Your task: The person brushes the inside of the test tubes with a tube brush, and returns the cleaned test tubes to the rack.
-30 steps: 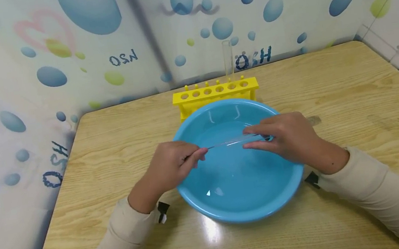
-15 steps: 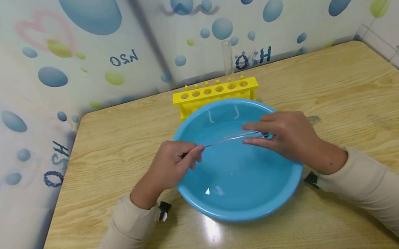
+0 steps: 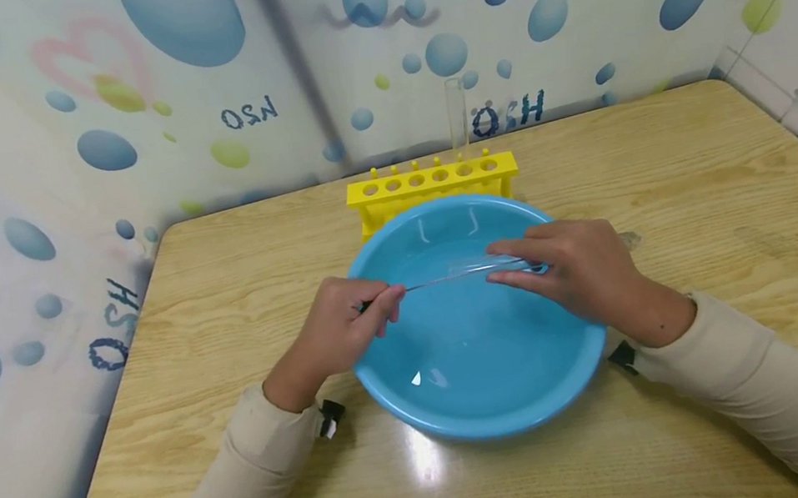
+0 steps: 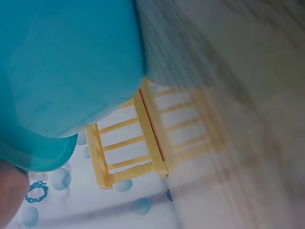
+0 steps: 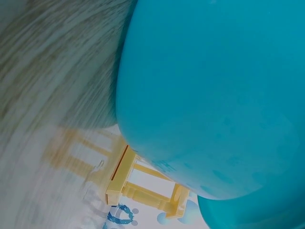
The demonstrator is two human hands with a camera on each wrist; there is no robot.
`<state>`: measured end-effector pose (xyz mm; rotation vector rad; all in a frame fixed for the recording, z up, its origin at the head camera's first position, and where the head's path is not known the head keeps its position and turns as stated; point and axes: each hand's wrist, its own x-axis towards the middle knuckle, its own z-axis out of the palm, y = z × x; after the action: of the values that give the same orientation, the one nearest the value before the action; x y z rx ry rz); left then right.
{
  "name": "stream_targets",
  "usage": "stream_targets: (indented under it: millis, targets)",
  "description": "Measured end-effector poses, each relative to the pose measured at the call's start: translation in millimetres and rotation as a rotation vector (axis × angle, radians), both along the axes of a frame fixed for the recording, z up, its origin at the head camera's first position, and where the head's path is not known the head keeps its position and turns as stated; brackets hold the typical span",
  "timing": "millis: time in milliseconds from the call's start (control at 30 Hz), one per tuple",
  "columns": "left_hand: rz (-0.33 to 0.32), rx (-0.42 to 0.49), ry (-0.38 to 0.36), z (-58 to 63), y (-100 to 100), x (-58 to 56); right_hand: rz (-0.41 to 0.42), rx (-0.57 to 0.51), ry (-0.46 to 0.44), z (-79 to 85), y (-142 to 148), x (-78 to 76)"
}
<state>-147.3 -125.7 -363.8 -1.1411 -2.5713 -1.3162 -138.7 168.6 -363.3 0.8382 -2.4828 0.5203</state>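
Over the blue basin [image 3: 486, 425], both hands work on thin things held nearly level. My left hand [image 3: 344, 323] pinches the twisted wire handle of a test tube brush [image 3: 437, 281] between thumb and fingers. The wire runs right into a clear glass test tube [image 3: 475, 265]. My right hand [image 3: 576, 268] holds that tube near its right end between thumb and fingers, where something dark shows inside the glass. Shallow liquid with bright reflections seems to lie in the basin. In the left wrist view, only a blurred bit of hand [image 4: 10, 193] shows beside the basin wall [image 4: 76, 62].
Behind the basin stands a yellow test tube rack [image 3: 431, 181] with another clear test tube [image 3: 457, 117] upright at its right part. A wooden table [image 3: 235, 270] carries everything, against a wall [image 3: 313, 58] printed with blue and green drops.
My left hand has shifted slightly left and away from me, and a bit more wire shows between it and the tube. My right hand has barely moved, still holding the test tube.
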Motion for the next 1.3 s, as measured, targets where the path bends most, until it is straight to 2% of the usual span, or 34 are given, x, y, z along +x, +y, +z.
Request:
stream_targets:
  millis: [300,533,700,867,1300]
  targets:
    - [0.009,0.037,-0.034,0.0,-2.9,-1.8,0.001,-0.013,0.000,0.2,0.0,0.1]
    - [0.001,0.059,-0.080,4.9,-7.1,-1.9,0.013,-0.031,-0.009,0.7,0.8,-0.2]
    - [-0.017,0.039,-0.104,10.5,-13.8,0.6,0.040,-0.039,-0.006,-0.3,0.7,-0.3]
    - [-0.032,0.022,-0.098,14.6,-16.3,1.0,0.033,-0.040,-0.007,-0.5,2.0,0.5]
    - [-0.043,-0.020,-0.108,18.8,-26.0,7.7,0.053,-0.037,-0.022,-0.3,0.8,2.0]
